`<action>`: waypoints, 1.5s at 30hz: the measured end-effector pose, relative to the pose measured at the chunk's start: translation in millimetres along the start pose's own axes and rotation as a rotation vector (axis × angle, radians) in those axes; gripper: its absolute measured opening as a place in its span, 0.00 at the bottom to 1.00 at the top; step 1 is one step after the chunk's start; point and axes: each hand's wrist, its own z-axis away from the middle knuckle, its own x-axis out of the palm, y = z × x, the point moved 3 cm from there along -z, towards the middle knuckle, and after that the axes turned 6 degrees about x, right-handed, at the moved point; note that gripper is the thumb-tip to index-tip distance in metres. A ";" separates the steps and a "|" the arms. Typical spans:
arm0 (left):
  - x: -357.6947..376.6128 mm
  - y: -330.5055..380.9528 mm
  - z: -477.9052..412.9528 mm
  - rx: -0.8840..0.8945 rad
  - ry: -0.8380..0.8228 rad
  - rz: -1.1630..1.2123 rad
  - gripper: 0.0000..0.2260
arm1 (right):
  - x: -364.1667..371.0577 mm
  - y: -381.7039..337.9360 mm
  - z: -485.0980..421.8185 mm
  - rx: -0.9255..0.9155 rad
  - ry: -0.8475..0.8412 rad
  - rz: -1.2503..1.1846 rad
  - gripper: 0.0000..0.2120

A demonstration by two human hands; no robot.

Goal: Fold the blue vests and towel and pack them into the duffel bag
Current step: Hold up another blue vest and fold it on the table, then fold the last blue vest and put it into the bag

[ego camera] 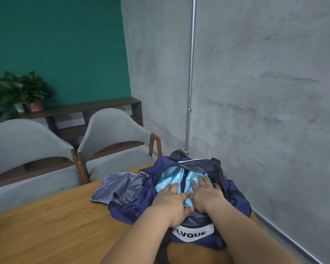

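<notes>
While the navy duffel bag (179,199) lies unzipped at the table's (55,216) far right edge, the left hand (171,203) and right hand (206,195) press flat, fingers spread, on light-blue fabric (166,180) inside it.

Before me, a wooden counter (46,216) abuts a grey concrete wall (255,92) on my right, with a metal pipe (191,73) running vertically down it. Two grey chairs (27,141) stand opposite. Behind them is a dark wooden shelf (95,107) carrying a potted plant (21,92), against a teal wall (55,44). Lighting even.

Glossy blue satin vests (165,179), matt navy cloth duffel bag (135,206), smooth wooden table (55,216)
</notes>
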 end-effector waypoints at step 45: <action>43.6 -167.3 408.1 -0.636 0.283 -0.040 0.28 | 14.1 -341.2 273.8 -0.759 0.050 0.083 0.29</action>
